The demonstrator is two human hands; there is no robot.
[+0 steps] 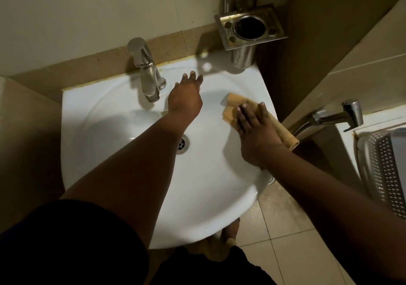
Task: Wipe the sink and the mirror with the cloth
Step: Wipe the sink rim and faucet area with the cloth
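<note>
Right grip (254, 129), fingers flat, presses the cloth (231, 105) lengthwise along the right rim of the sink (208, 197); left grip (185, 96), spread and empty, hovers near the tap (149, 80).

no readable text, label, brand or number anywhere in view

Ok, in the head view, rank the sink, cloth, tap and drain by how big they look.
1. sink, by far the largest.
2. cloth and tap: they look close. The cloth is partly hidden under the right hand, so I won't rank them.
3. drain, the smallest.
</note>
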